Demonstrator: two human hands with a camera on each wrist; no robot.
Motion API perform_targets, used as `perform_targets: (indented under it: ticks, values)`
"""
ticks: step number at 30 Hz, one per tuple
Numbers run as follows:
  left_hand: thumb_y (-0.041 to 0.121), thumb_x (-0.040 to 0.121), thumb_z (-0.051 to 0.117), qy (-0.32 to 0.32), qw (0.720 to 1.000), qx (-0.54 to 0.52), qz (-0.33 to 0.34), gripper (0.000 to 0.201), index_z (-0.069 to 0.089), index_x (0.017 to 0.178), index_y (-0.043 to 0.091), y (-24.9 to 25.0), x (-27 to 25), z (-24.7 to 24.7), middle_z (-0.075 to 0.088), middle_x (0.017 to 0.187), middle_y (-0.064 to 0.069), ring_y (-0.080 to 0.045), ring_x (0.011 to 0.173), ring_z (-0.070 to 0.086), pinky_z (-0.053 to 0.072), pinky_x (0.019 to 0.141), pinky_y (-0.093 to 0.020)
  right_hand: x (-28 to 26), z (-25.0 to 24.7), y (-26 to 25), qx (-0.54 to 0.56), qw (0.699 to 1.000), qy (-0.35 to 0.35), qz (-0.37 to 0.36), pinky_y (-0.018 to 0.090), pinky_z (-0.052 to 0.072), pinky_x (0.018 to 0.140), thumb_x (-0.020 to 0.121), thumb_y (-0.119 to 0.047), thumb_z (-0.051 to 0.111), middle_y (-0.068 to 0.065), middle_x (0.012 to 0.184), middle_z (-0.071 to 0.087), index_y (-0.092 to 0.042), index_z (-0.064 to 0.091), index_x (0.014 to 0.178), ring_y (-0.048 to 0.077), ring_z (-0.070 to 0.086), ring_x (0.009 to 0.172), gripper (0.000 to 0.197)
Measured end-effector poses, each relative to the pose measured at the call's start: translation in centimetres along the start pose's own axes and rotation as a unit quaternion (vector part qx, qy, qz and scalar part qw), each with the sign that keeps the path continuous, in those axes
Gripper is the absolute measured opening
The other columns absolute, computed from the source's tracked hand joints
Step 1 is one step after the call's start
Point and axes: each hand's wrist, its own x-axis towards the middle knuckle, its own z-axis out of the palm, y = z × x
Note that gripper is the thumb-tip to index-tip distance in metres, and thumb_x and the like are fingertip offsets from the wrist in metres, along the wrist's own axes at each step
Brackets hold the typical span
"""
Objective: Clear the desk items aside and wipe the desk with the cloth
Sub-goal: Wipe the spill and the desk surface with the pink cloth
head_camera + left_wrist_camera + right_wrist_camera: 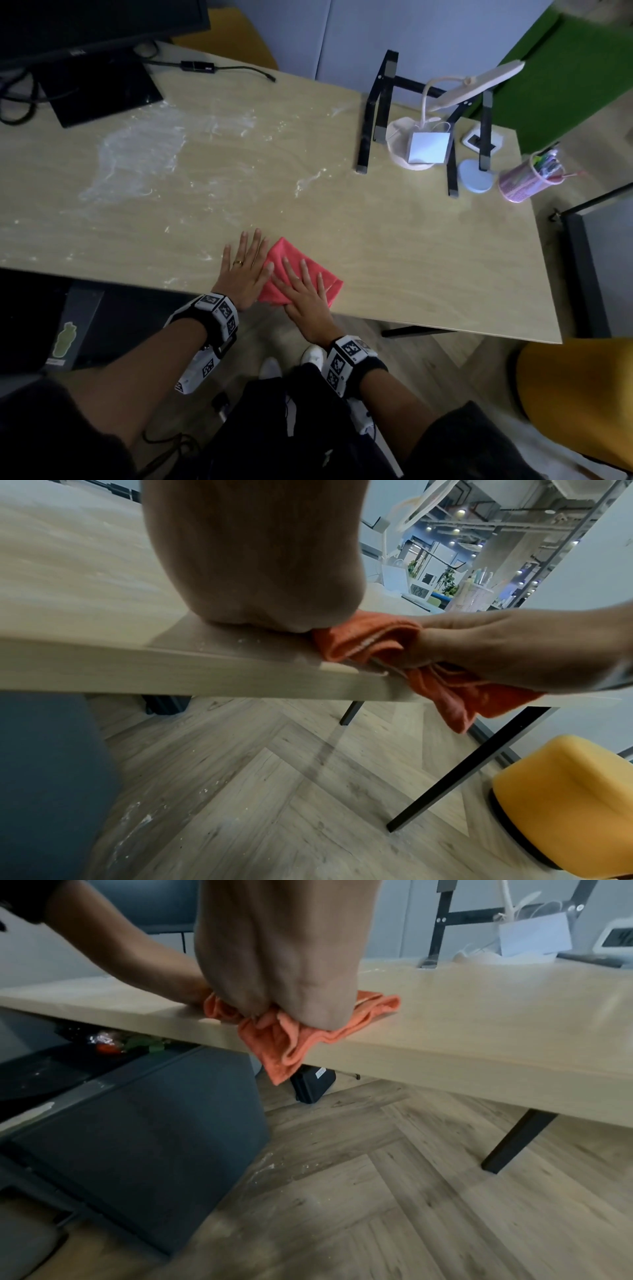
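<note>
The folded pink-red cloth [301, 274] lies at the near edge of the counter [394, 240], with one corner hanging over that edge, as the right wrist view [284, 1053] shows. The right hand [305, 294] lies flat on top of the cloth, its fingers [289, 270] straight and spread, pressing down without curling round the fabric. The left hand [245, 270] lies palm down on the counter just left of the cloth, fingers straight and spread, its thumb side touching the cloth's left edge; it grips nothing. A ring sits on one left finger.

Far from the cloth, toward the back left of the counter, white powdery smears [137, 154] spread over the wood, and smaller streaks [308, 180] lie behind the cloth toward the middle. Further back left stands a dark monitor [85, 31] on its flat base, with cables beside it. To the back right of the cloth stands a black frame stand [370, 113], and among its legs a white desk lamp [476, 84], a white square card [428, 147] and a pale blue round disc [474, 174]. Right of these, at the counter's right edge, stands a pink mesh pen cup [524, 180] filled with pens.
</note>
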Motion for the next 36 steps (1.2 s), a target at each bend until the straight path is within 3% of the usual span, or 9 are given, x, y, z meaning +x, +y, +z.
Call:
perform_targets:
  ticks: [9,12,15,19,24,27,29,32,36]
  values:
    - [0.061,0.069,-0.040,-0.005,0.999,-0.025,-0.020,0.095,-0.015,0.146,0.011,0.3,0.0,-0.1,-0.021,0.157,-0.004,-0.019,0.140,-0.030,-0.032,0.105,-0.038,-3.5,-2.2,0.2,0.212,0.973,-0.095,0.001,0.040,-0.010,0.113,0.089,-0.010,0.035,-0.009,0.150,0.022,-0.018,0.051,0.131,0.017,0.005,0.144,0.047]
    - [0.062,0.065,-0.042,0.004,0.999,-0.041,-0.026,0.094,-0.023,0.142,0.011,0.6,0.0,-0.3,-0.029,0.153,-0.003,-0.020,0.140,-0.028,-0.017,0.111,-0.045,-3.8,-5.8,0.2,0.325,0.935,-0.100,0.104,0.022,0.037,0.098,0.089,-0.014,0.035,-0.003,0.109,0.065,-0.019,0.064,0.100,-0.002,0.056,0.101,0.031]
    - [0.063,0.066,-0.040,0.015,0.998,-0.057,-0.020,0.092,-0.025,0.142,0.014,0.4,0.5,-0.6,-0.030,0.153,0.000,-0.016,0.136,-0.037,-0.015,0.112,-0.045,-3.9,-9.7,1.7,0.386,0.909,-0.036,0.155,0.010,0.044,0.079,0.093,-0.010,0.037,-0.010,0.101,0.066,-0.021,0.067,0.100,-0.011,0.059,0.082,0.032]
    - [0.064,0.067,-0.038,0.023,0.999,-0.046,0.010,0.089,-0.026,0.142,0.017,0.3,2.2,-1.5,-0.031,0.153,0.001,-0.017,0.138,-0.035,-0.024,0.111,-0.040,-3.4,-12.6,7.2,0.524,0.809,0.103,0.247,0.037,0.045,0.098,0.086,-0.026,0.050,0.006,0.117,0.067,-0.015,0.067,0.112,0.022,0.061,0.110,0.033]
    - [0.061,0.069,-0.039,0.045,0.998,-0.004,0.037,0.087,-0.025,0.141,0.014,1.2,5.5,-2.3,-0.031,0.152,-0.001,-0.010,0.129,-0.047,-0.027,0.108,-0.039,-2.4,-15.0,12.6,0.529,0.697,0.326,0.359,0.020,0.041,0.040,0.090,-0.014,0.038,-0.002,0.052,0.053,-0.017,0.058,0.069,0.010,0.049,0.042,0.029]
    - [0.055,0.086,-0.025,0.052,0.997,0.034,0.042,0.079,-0.003,0.147,0.010,1.8,7.3,-2.1,-0.006,0.158,-0.007,-0.013,0.135,-0.040,-0.017,0.111,-0.041,0.0,-13.6,12.1,0.498,0.706,0.356,0.357,0.021,0.045,0.044,0.094,-0.007,0.030,0.003,0.054,0.056,-0.013,0.060,0.085,0.007,0.051,0.041,0.033]
    - [0.048,0.096,-0.007,0.053,0.997,0.041,0.041,0.069,0.014,0.149,0.009,2.0,8.0,-1.6,0.001,0.159,-0.005,-0.018,0.143,-0.025,-0.004,0.112,-0.044,2.3,-11.4,10.8,0.508,0.719,0.312,0.357,0.035,0.057,0.073,0.096,-0.011,0.027,0.016,0.093,0.069,-0.016,0.057,0.115,0.013,0.064,0.078,0.036]
    - [0.045,0.099,0.000,0.101,0.993,0.025,0.062,0.061,0.002,0.151,0.014,2.2,8.7,-0.6,-0.013,0.159,-0.001,-0.020,0.146,-0.016,0.012,0.110,-0.049,6.4,-9.4,9.1,0.364,0.807,0.261,0.385,0.054,-0.008,0.114,0.099,-0.016,0.029,-0.001,0.157,-0.002,-0.026,0.017,0.149,0.021,-0.007,0.144,0.052]
    - [0.044,0.099,0.000,0.126,0.989,0.032,0.067,0.058,0.004,0.150,0.016,2.4,8.8,0.1,-0.007,0.159,-0.004,-0.024,0.147,-0.007,0.006,0.112,-0.049,11.3,-9.1,7.8,0.301,0.834,0.210,0.412,0.054,-0.014,0.112,0.100,-0.023,0.033,0.004,0.156,-0.020,-0.022,-0.002,0.149,0.029,-0.024,0.142,0.060]
